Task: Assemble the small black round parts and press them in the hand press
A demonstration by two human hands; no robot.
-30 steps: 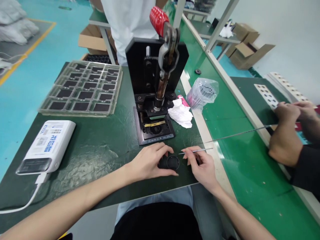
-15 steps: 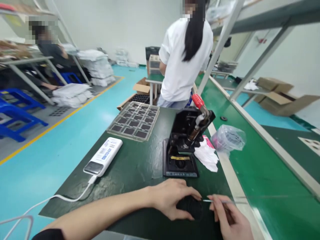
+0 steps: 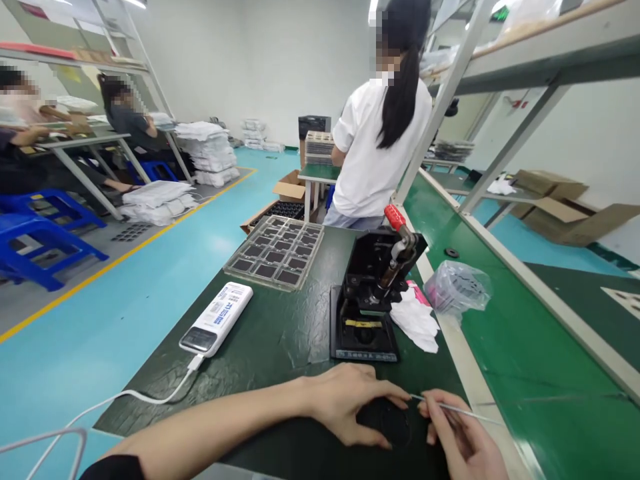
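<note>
At your end of the green tabletop (image 3: pixel 280 333), your left hand (image 3: pixel 345 403) grips a round black part (image 3: pixel 395 425); your right hand (image 3: pixel 460 433) pinches a thin rod (image 3: pixel 475 414). The part looks light, stiff: hold its rim.

White power bank (image 3: pixel 225 307), blue stools (image 3: pixel 30 232), cardboard boxes (image 3: pixel 563 230), stacked white bundles (image 3: pixel 213 155)
</note>
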